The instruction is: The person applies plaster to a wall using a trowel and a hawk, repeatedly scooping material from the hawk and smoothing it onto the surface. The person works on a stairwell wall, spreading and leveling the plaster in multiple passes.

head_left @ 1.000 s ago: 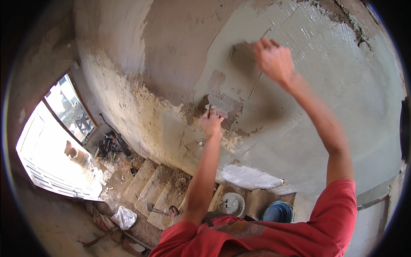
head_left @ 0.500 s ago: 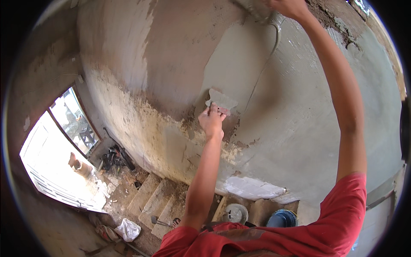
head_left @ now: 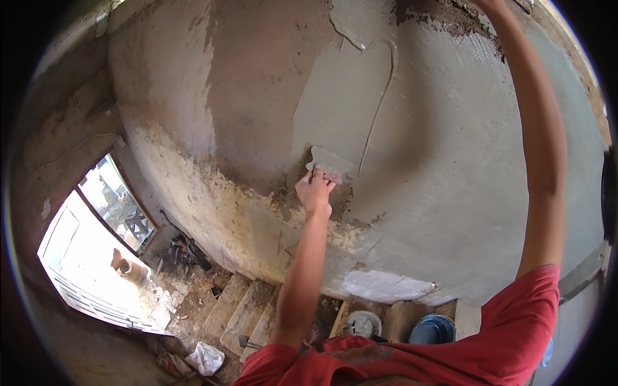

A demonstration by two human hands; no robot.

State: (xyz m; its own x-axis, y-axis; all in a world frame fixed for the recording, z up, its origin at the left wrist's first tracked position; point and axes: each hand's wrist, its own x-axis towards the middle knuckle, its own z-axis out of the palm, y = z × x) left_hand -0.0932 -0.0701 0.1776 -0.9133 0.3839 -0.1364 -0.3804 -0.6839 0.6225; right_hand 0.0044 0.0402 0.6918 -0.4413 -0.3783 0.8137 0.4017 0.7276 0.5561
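Note:
My left hand [head_left: 313,192] is closed on the lower edge of a small flat plate [head_left: 329,159] smeared with grey plaster. The plate is held in front of the wall, low on the patch of wet grey plaster [head_left: 335,96]. My right arm reaches far up along the right side. Only the base of my right hand [head_left: 490,4] shows at the top edge; its fingers, and anything in them, are cut off. A raised ridge of plaster [head_left: 386,87] runs down the wet patch, and a thicker lip of plaster [head_left: 351,35] lies above it.
Concrete steps [head_left: 248,315] descend to the left below me. A blue bucket [head_left: 432,329] and a pale, plaster-stained bucket [head_left: 364,323] stand on the steps. A white bag [head_left: 205,358] and rubble lie lower down, near a bright doorway [head_left: 84,251].
My right hand has moved up and right, mostly out of view, uncovering the upper plaster. My left hand still holds the plate, now slightly lower in the picture. The whole view has shifted a little.

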